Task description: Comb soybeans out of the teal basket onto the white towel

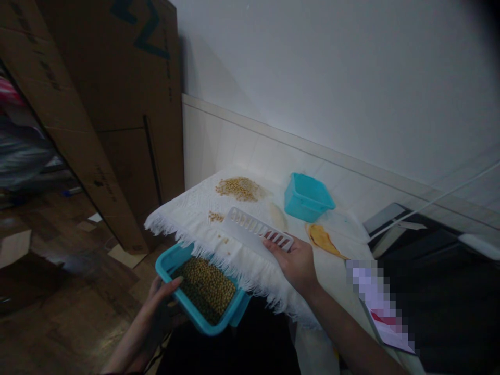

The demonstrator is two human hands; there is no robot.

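Observation:
My left hand (158, 296) grips the near left rim of a blue plastic bin (191, 311), thumb over the edge. Soybeans (214, 286) fill much of this bin, which is tilted just under the fringed edge of a white tablecloth (183, 211). In my right hand (299, 264) is a white slotted plastic strip (248, 229), held by one end with its long side low over the cloth. Loose beans (216, 216) lie beside its far end. Farther back on the cloth spreads a bigger pile of beans (239, 188).
A second blue bin (302, 208) stands at the back of the table by the wall. Near it lies a flat yellow-orange piece (322, 238). A large cardboard box (117, 104) rises at the left. Dark objects (437, 260) and a white rod (433, 200) occupy the right side.

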